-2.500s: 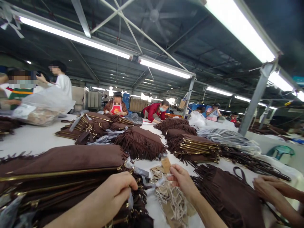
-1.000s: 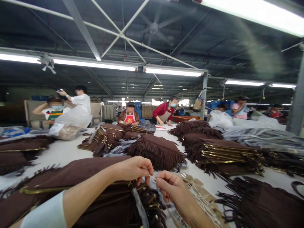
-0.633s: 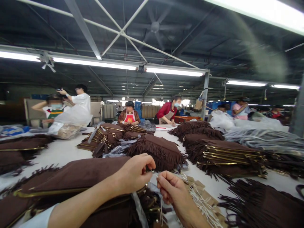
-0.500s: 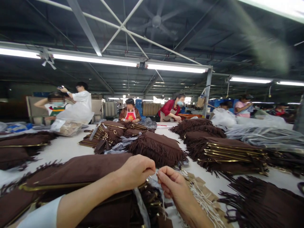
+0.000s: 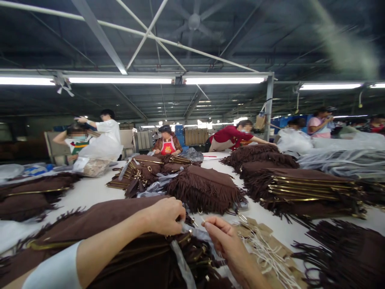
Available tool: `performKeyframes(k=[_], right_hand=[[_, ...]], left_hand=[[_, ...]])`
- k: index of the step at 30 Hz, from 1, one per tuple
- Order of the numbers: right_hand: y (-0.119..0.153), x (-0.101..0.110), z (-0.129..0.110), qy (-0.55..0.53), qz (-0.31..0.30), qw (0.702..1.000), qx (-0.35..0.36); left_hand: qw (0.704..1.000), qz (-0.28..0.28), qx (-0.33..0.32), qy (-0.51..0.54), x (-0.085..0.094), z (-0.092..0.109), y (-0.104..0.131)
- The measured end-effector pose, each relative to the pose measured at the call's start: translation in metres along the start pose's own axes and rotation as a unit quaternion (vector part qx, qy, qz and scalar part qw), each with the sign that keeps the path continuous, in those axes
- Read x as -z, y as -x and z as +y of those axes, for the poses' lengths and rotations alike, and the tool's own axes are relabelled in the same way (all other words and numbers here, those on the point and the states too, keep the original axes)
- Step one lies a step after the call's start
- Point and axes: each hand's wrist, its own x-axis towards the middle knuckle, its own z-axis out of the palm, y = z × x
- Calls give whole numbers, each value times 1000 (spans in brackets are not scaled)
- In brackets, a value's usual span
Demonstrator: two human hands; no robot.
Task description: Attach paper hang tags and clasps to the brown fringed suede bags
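Observation:
Stacked brown bags [image 5: 111, 214] with gold zips lie at the near left. Over their right end is my left hand [image 5: 168, 215], its fingers curled round something I cannot make out, beside a translucent plastic strip [image 5: 183, 263]. My right hand [image 5: 224, 241] is a little to the right, thumb and forefinger pinched together; what is between them is too small to name. A small gap separates the two hands. Tan paper tags [image 5: 255, 228] with white strings [image 5: 270, 255] lie to the right of my right hand.
Fringed brown bags [image 5: 207, 186] sit in mid-table on the white table [image 5: 90, 188]. More bags with gold zips [image 5: 309, 190] are piled at the right. A person in red [image 5: 230, 136] leans over the far side; other people stand or sit behind.
My left hand has moved slightly left and down, widening the gap to my right hand. The person in red has stretched an arm toward the bags at the right. The view has shifted slightly.

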Motion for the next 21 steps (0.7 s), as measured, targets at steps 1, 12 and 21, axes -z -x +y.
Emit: performKeyframes(k=[1,12,21], right_hand=[[-1,2,5,-8,2,1000,-7],[1,4,19,211,-116,966,90],[-3,5,19,266,-57,944,186]], left_hand=[[1000,-3,9,13,-1,1,-1],[961,-42,56,269,8,-21,2],[991,49,-19,123,12,-2,20]])
